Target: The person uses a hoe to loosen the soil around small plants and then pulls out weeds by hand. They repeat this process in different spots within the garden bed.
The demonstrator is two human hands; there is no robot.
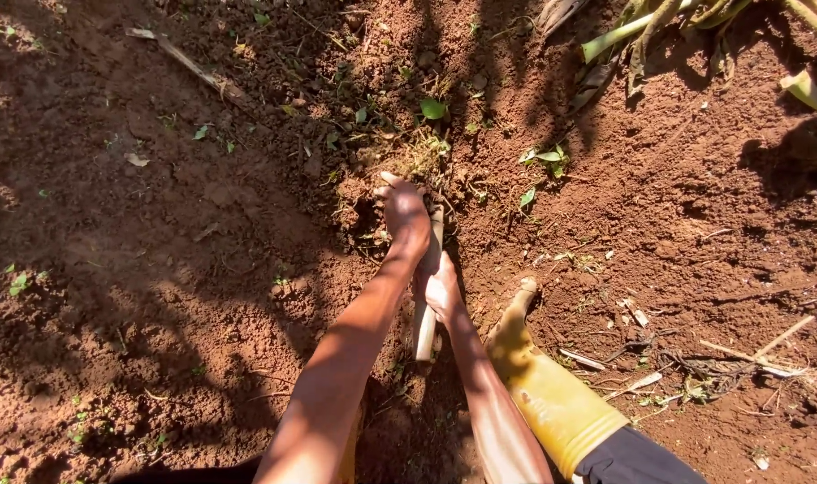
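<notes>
My left hand [403,213] reaches forward over the red soil, fingers curled around the upper part of a pale wooden tool handle [425,330]. My right hand [442,291] grips the same handle lower down, closer to my body. The handle runs from my hands toward a clump of small weeds and dry roots [419,159] in the loosened earth; its working end is hidden by my left hand and the soil. Both forearms stretch out from the bottom of the view.
My yellow rubber boot [543,385] stands just right of the handle. Cut green stalks [641,27] lie at the top right. Dry sticks [749,354] are scattered on the right, a long stick [189,63] at the upper left. Small green seedlings [544,159] dot the soil.
</notes>
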